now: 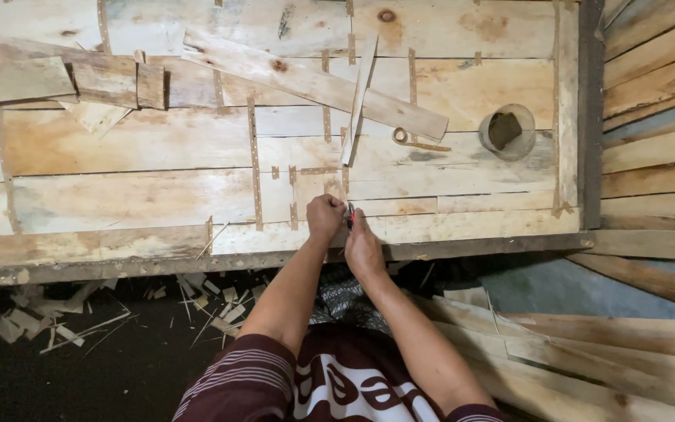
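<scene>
Head view, hands: our left hand (324, 216) was curled into a fist on the veneer sheet (158, 168); our right hand (362, 248) pinched a small red-tipped tool (350, 216), too small to identify.
Thing: the tool sat between both hands, at the near edge.
Doing it well: we judged the fist should pin the sheet flat beside the tool.
Surface: patched thin boards, taped seams, a loose plank (314, 82) far, a tape roll (507, 131) right.
Room: scraps (64, 316) on dark floor, left; stacked boards (650, 117) right.
</scene>
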